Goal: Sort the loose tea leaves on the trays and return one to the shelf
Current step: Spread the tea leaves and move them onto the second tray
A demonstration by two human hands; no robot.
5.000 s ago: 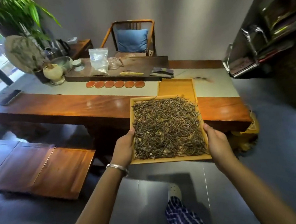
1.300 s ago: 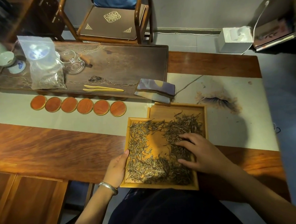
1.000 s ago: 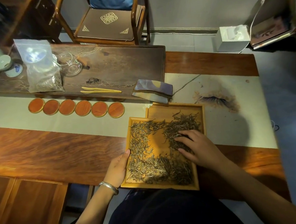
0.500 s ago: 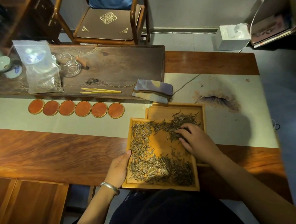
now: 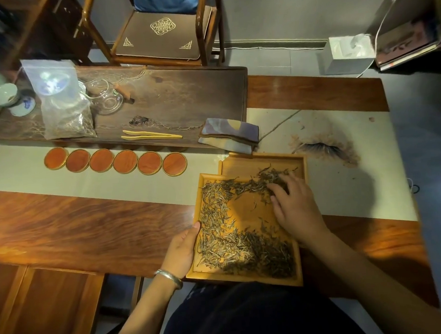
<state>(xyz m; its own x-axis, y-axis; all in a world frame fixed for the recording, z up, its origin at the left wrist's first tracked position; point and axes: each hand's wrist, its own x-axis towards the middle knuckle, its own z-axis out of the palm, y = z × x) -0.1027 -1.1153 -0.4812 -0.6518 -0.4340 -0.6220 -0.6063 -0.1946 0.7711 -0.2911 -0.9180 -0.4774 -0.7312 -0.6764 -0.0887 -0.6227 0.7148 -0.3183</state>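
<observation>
Sweeping forward since a second ago, the right hand (image 5: 295, 208), fingers spread flat, has pushed tea leaves (image 5: 234, 241) toward the far tray (image 5: 301, 162); the near tray (image 5: 247, 278), gripped at its edge by the left hand (image 5: 180, 249), shows more bare wood.

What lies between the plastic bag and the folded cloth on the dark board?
In the head view, bamboo tweezers lie between plastic bag and folded cloth.
</observation>
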